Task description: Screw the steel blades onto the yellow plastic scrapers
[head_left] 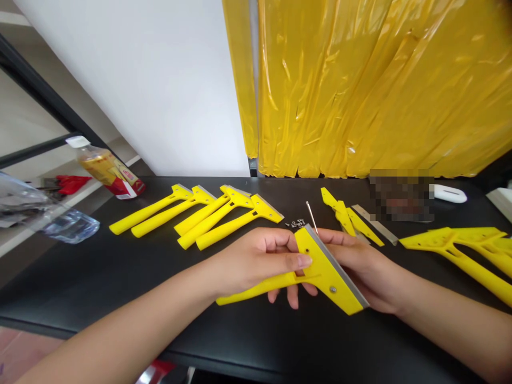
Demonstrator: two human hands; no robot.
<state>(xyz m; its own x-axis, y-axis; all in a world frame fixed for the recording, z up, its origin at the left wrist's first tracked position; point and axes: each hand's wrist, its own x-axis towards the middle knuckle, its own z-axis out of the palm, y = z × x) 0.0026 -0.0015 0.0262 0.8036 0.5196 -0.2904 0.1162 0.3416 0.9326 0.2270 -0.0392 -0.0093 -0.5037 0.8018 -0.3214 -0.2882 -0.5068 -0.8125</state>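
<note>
My left hand (pixel 256 261) grips a yellow scraper (pixel 320 277), thumb pressed flat on its head near a screw hole. A metal blade strip lines the scraper's far right edge, and one screw (pixel 333 289) sits in the lower hole; the upper hole looks dark and bare. Partly hidden behind the scraper head, my right hand (pixel 360 261) is closed around a thin metal shaft (pixel 311 216) that points up, apparently a screwdriver whose handle is out of sight. Just beyond the hands lies a small pile of screws (pixel 296 223).
Several yellow scrapers (pixel 160 210) lie to the left on the black table (pixel 120 288). Yellow head plates (pixel 342 213) and a metal strip (pixel 374 224) lie at right, near more yellow handles (pixel 460 245). Drink bottles (pixel 108 168) stand or lean at far left.
</note>
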